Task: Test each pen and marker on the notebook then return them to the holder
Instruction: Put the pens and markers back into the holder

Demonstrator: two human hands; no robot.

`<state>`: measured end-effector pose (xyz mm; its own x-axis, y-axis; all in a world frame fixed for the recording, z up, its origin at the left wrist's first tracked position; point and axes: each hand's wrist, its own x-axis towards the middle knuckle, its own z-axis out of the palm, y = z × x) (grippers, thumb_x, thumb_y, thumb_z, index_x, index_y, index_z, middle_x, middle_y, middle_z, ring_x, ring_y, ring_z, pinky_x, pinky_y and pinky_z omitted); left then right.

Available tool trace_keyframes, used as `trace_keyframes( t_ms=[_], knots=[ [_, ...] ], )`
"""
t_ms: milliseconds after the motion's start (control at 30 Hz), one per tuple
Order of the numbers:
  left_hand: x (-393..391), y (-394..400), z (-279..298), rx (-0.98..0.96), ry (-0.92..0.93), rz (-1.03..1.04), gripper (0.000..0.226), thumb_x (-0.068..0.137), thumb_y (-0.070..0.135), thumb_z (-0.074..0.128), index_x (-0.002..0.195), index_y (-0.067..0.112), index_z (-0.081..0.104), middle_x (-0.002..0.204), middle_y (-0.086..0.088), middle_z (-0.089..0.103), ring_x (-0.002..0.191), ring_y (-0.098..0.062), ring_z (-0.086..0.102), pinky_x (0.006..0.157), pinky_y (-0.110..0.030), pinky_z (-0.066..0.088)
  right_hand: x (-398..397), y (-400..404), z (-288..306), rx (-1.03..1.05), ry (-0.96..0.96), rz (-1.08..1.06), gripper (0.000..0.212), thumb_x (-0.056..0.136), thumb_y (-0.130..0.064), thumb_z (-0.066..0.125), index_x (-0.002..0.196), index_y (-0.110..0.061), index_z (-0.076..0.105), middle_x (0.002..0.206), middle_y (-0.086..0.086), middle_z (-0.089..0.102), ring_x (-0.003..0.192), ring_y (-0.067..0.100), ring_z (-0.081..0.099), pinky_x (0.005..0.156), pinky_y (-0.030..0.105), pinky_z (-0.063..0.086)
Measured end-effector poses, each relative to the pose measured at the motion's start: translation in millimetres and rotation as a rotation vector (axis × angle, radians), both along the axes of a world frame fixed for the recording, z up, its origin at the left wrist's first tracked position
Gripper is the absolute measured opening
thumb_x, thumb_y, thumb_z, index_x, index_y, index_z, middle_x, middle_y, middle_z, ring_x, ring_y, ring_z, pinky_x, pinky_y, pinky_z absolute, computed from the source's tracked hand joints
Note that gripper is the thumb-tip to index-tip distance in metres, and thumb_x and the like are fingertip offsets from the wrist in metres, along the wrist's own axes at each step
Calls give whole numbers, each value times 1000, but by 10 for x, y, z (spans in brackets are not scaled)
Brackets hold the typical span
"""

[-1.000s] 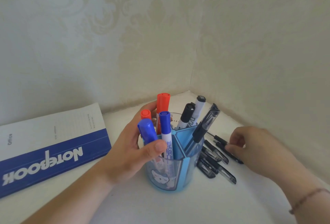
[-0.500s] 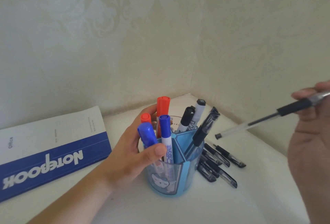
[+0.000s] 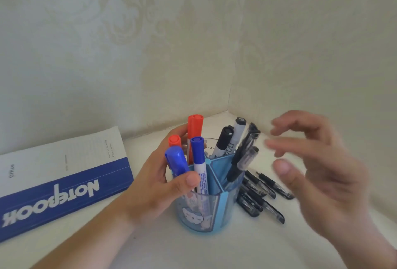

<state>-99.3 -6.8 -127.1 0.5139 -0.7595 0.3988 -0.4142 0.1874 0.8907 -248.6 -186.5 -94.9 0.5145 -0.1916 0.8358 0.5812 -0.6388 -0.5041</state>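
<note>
A blue divided pen holder (image 3: 211,208) stands on the white surface near the wall corner. It holds red markers (image 3: 194,131), blue markers (image 3: 197,150), black-capped white markers (image 3: 225,140) and two black gel pens (image 3: 247,159) in its right compartment. My left hand (image 3: 154,185) grips the holder from the left, thumb on the front rim and fingers behind. My right hand (image 3: 318,161) hovers blurred just right of the holder, fingers spread and holding nothing. The closed blue and white notebook (image 3: 64,174) lies at the left.
Several black gel pens (image 3: 264,193) lie loose on the surface right of the holder, under my right hand. Patterned walls meet in a corner close behind the holder.
My right hand took a gel pen from the loose pile, lifted it, and that pen now stands in the holder's right compartment. The right hand is empty. My left hand stayed on the holder.
</note>
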Motion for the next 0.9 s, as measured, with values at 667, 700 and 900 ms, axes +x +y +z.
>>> trace_keyframes(
  t_ms=[667, 700, 900],
  knots=[
    [40, -37, -43, -77, -8, -31, 104, 71, 87, 42, 146, 15, 33, 135, 4, 55, 128, -6, 50, 98, -11, 39, -67, -674, -1, 465, 93, -353, 13, 82, -26, 72, 92, -18, 69, 80, 0, 71, 67, 14, 65, 59, 23, 49],
    [43, -44, -42, -90, -7, -25, 103, 73, 86, 38, 145, 12, 33, 134, 3, 56, 127, -8, 51, 96, -12, 40, -63, -664, 14, 506, -28, -275, 28, 83, -32, 70, 104, -14, 65, 85, -1, 69, 72, 17, 66, 59, 22, 49],
    [94, -56, -84, -123, 2, 18, 94, 75, 87, 36, 143, 22, 38, 133, -5, 57, 129, -27, 50, 103, -37, 42, -25, -404, 36, 600, -207, 36, 89, 92, -36, 60, 137, 20, 10, 96, 0, 61, 85, 11, 65, 61, 16, 49]
  ],
)
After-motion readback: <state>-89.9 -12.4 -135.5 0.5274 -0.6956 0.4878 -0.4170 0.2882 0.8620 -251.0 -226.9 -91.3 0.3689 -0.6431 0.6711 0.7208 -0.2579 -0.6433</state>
